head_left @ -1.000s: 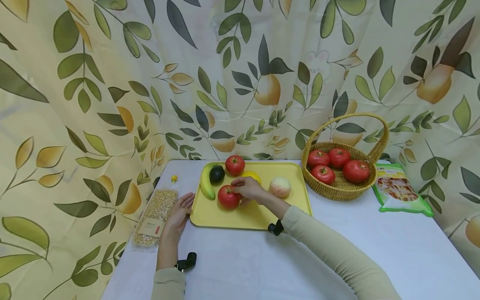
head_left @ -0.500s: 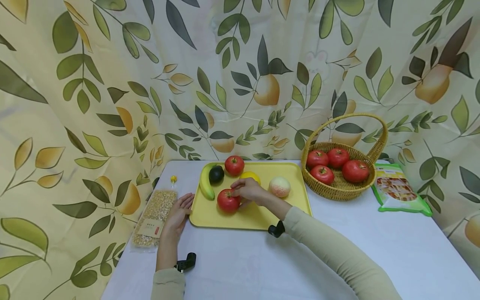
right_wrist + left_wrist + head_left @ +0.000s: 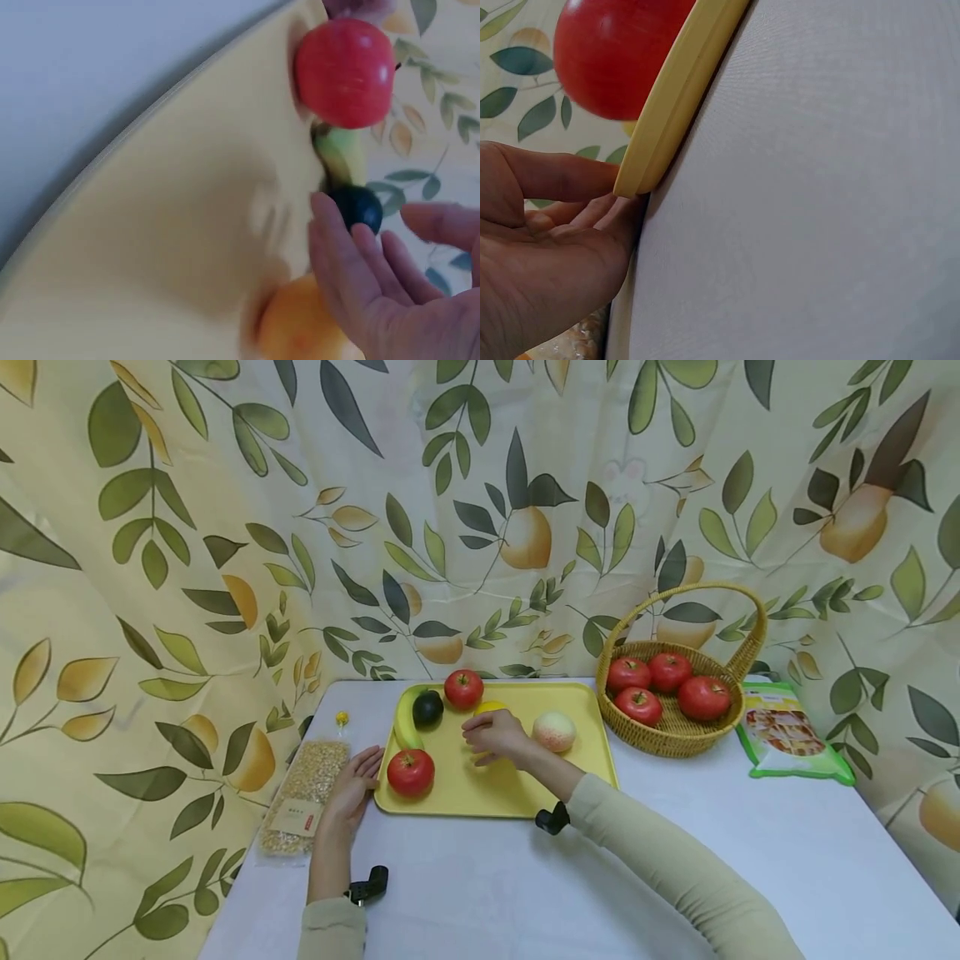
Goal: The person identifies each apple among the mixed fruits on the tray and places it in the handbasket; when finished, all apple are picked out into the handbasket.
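My left hand (image 3: 354, 785) rests at the left rim of the yellow tray (image 3: 495, 802). In the left wrist view, its thumb (image 3: 562, 176) touches the tray's corner. A red apple (image 3: 411, 772) sits in the tray's front left corner, below the banana (image 3: 405, 722). My right hand (image 3: 495, 737) is over the middle of the tray, its fingers extended and holding nothing. It partly covers a yellow fruit (image 3: 489, 706), which looks orange in the right wrist view. Further back lie a dark avocado (image 3: 428, 709) and another red apple (image 3: 463, 689). A pale peach (image 3: 554, 732) lies to the right.
A wicker basket (image 3: 667, 743) with several red apples stands right of the tray. Beside it lies a green and white packet (image 3: 791, 735). A clear bag of yellow kernels (image 3: 303, 793) is left of my left hand. A leaf-patterned curtain (image 3: 480, 527) hangs behind the table.
The front red apple has left my right hand and moved left and forward to the tray's near corner. My right hand's fingers have come off it; the left hand stays at the rim.
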`<state>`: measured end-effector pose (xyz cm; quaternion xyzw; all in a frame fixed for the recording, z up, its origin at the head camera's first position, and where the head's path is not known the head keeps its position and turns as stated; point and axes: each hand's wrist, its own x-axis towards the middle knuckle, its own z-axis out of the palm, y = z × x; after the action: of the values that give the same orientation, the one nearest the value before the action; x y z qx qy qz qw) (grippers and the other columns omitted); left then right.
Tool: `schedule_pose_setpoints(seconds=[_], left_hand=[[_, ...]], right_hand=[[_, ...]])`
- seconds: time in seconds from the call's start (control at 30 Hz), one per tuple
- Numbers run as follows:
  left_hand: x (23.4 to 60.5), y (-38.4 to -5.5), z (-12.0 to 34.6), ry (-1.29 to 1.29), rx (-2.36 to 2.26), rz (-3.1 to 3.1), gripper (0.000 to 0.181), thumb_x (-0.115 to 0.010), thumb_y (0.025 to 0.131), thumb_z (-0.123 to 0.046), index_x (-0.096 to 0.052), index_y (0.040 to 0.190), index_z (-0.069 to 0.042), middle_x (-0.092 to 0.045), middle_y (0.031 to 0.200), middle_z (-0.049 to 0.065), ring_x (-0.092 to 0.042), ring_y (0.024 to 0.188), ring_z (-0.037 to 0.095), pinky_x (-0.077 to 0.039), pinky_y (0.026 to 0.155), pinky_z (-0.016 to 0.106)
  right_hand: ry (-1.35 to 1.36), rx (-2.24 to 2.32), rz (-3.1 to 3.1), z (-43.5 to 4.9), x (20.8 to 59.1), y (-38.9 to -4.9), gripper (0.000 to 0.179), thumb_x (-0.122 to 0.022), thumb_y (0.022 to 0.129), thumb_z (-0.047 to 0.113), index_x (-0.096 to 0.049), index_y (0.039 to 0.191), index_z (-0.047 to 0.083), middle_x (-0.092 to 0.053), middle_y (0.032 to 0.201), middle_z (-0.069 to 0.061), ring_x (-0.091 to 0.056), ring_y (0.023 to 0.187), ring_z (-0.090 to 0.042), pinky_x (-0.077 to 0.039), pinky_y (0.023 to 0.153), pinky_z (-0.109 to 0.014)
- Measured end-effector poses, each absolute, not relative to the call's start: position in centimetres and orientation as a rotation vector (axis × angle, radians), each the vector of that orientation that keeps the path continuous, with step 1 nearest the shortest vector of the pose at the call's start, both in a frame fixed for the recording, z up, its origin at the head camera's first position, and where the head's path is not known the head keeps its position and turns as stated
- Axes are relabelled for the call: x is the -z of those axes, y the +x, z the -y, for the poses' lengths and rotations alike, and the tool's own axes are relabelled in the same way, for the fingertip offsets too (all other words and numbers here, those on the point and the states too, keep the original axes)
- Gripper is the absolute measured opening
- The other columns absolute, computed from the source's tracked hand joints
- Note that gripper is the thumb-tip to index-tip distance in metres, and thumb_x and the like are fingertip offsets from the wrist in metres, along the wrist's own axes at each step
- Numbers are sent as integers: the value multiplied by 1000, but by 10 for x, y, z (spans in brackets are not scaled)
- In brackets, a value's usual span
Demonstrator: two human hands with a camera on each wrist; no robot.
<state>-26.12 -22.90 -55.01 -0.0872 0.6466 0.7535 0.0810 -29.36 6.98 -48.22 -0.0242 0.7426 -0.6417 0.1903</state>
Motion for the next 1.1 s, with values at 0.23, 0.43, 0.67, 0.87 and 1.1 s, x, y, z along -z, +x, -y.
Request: schedule_pose_setpoints(seconds=[0.23,0.43,0.67,0.87,1.1], left_hand=[[550,-261,228,-284,-2249,-1924,74,-36,90,23,-31,161,1,-36,165,21,-32,154,32,-25,127,42],[551,-261,229,-248,-2286,-1900,76,-35,88,26,-28,161,4,-33,165,24,-30,155,34,-24,127,43],[554,-261,229,-228,-2327,-1884,77,-35,86,28,-30,160,6,-33,165,25,-30,155,35,-25,127,43],[553,-261,228,-231,-2324,-1885,77,-35,86,28,-30,160,6,-33,164,25,-30,155,35,-24,127,44],[552,-260,229,-230,-2317,-1892,76,-35,87,27,-29,160,6,-33,164,26,-30,154,36,-24,127,45]], right_hand=[[-208,1628,-2055,-52,472,-284,44,-71,97,12,-61,136,-5,-72,119,-15,-64,116,-48,-63,84,-55],[-217,1642,-2014,-31,475,-287,47,-73,97,17,-61,137,-5,-71,121,-13,-64,118,-48,-63,81,-55],[-121,1648,-2016,-10,480,-290,51,-78,93,20,-63,136,-2,-70,118,-13,-68,107,-44,-63,81,-54],[-68,1648,-2040,3,486,-290,52,-79,92,21,-63,136,-1,-67,120,-13,-67,96,-31,-64,79,-54],[2,1693,-2099,15,496,-287,45,-84,88,23,-67,124,2,-64,111,-13,-63,87,-25,-64,75,-55]])
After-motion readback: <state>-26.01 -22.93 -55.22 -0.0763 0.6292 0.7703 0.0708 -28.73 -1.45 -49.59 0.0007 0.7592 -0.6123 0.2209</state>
